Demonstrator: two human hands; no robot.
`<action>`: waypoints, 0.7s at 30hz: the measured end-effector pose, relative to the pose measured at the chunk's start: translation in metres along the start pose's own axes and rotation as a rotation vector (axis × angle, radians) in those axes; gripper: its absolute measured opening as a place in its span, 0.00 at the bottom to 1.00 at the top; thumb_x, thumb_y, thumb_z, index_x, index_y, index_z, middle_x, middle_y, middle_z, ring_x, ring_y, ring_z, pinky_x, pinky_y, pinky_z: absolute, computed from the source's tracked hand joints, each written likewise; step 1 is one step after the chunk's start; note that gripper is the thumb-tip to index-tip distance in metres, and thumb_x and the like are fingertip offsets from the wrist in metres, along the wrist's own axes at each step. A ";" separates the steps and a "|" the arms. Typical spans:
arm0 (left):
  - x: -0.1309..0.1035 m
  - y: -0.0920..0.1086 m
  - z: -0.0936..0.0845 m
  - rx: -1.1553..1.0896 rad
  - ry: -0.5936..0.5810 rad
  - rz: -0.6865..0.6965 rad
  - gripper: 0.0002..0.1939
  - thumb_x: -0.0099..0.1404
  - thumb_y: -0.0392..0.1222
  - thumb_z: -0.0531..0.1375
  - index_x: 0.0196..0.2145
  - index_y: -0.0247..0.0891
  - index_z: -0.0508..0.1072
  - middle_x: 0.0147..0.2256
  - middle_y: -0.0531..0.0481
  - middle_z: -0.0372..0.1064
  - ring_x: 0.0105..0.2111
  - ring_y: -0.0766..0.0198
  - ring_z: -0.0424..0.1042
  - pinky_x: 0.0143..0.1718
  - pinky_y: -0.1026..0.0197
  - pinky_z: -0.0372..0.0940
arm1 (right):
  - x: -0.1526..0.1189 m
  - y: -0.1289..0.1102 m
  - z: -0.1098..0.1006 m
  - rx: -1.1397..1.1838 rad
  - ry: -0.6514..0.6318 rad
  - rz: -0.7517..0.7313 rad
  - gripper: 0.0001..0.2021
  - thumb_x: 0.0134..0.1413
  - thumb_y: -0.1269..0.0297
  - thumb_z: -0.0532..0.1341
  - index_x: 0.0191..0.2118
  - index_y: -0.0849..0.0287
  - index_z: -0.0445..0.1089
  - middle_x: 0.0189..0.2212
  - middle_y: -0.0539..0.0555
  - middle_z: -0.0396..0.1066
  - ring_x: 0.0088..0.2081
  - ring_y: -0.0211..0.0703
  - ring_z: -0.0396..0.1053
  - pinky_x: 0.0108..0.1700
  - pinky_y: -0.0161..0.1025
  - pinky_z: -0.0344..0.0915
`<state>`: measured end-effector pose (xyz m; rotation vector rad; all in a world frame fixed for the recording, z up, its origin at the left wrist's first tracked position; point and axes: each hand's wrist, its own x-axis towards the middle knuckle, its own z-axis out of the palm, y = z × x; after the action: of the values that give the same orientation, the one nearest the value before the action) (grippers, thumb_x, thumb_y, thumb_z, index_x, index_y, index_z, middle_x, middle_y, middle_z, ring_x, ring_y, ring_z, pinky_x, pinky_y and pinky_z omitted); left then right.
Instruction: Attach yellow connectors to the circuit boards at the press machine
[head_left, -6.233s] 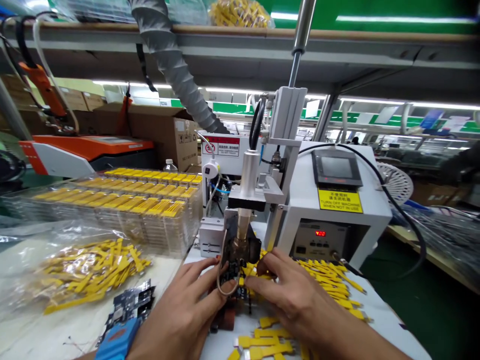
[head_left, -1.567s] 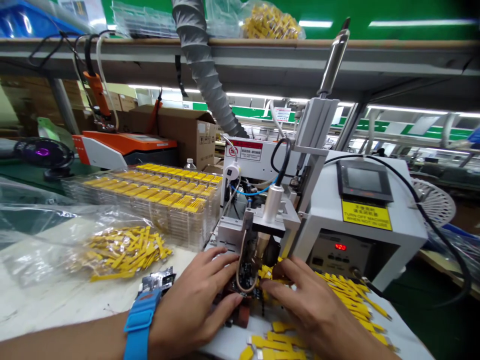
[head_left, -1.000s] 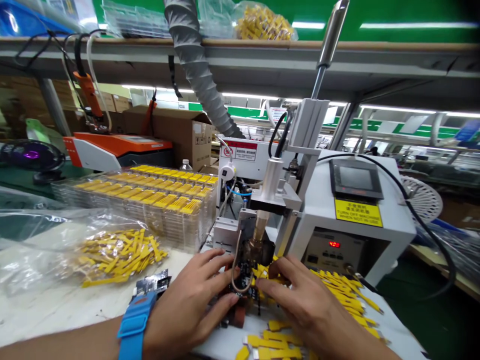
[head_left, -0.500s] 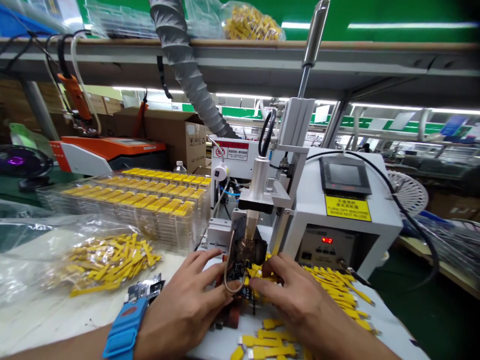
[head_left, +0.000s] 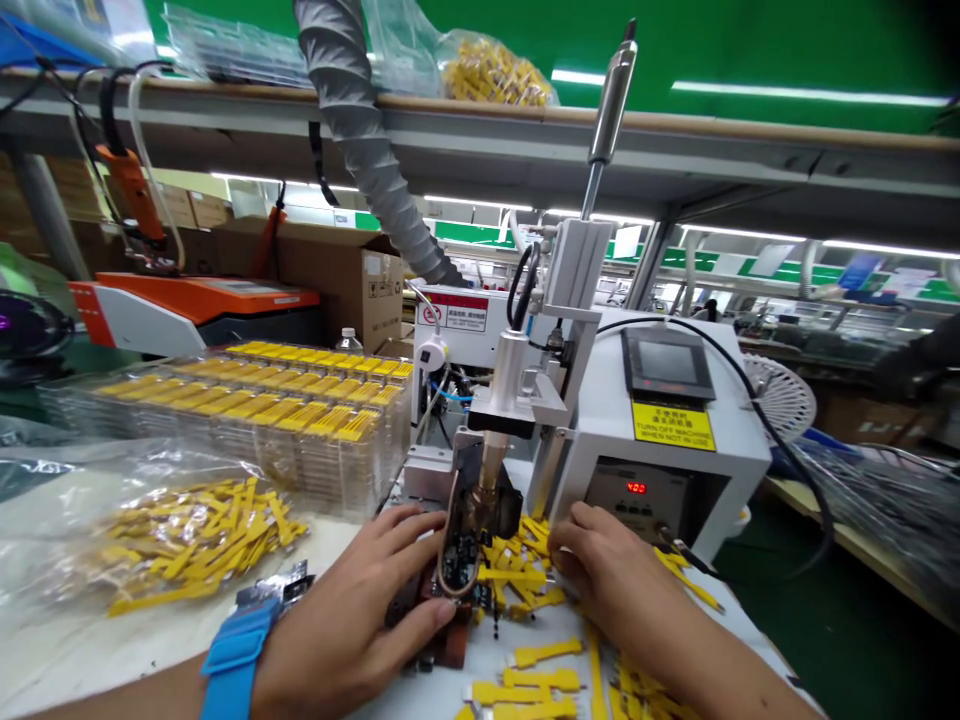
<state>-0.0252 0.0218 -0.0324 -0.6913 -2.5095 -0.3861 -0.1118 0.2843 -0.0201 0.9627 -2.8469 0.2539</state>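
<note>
My left hand [head_left: 367,600], with a blue strap [head_left: 238,650] at the wrist, has its fingers spread beside the dark fixture [head_left: 454,600] under the machine's soldering head [head_left: 491,490]. Its thumb rests at the fixture's front. A yellow flat piece [head_left: 514,576] sticks out of the fixture's right side, over a heap of similar yellow pieces [head_left: 529,540]. To the right of that heap is my right hand [head_left: 607,570], fingers curled together and pointing down; their tips and anything between them are hidden. More yellow pieces [head_left: 544,682] lie scattered in front on the white surface.
Behind my left hand are a plastic bag [head_left: 187,530] of yellow pieces and stacked clear trays [head_left: 300,400]. The control box [head_left: 675,400] stands at the right with a black cable [head_left: 814,480] curving out. A grey hose [head_left: 360,120] hangs above.
My right hand has moved right, away from the fixture, uncovering the yellow piece there. My left hand's fingertips have drawn slightly back from it. The camera view has tilted and shifted a little.
</note>
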 end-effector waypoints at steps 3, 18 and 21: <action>-0.002 0.004 -0.004 0.007 0.011 0.018 0.20 0.66 0.46 0.57 0.55 0.43 0.64 0.53 0.47 0.65 0.53 0.52 0.63 0.48 0.50 0.68 | 0.004 0.000 0.014 0.001 0.071 -0.043 0.10 0.60 0.75 0.52 0.36 0.60 0.69 0.36 0.58 0.63 0.38 0.50 0.63 0.37 0.44 0.62; -0.013 0.008 -0.002 0.047 0.002 0.012 0.23 0.66 0.49 0.58 0.57 0.42 0.63 0.55 0.47 0.63 0.53 0.50 0.64 0.49 0.45 0.68 | -0.003 0.004 -0.005 0.097 0.142 -0.103 0.11 0.60 0.72 0.50 0.37 0.61 0.69 0.32 0.56 0.68 0.35 0.47 0.67 0.37 0.43 0.63; -0.014 0.008 -0.001 -0.001 -0.034 -0.024 0.25 0.66 0.49 0.58 0.59 0.43 0.61 0.57 0.47 0.60 0.55 0.51 0.61 0.51 0.45 0.66 | -0.007 -0.004 -0.015 0.246 0.202 -0.112 0.09 0.61 0.67 0.53 0.33 0.58 0.69 0.30 0.52 0.69 0.32 0.41 0.67 0.34 0.39 0.62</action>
<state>-0.0101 0.0226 -0.0382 -0.6745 -2.5519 -0.3868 -0.1027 0.2879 -0.0061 1.0671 -2.6106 0.6609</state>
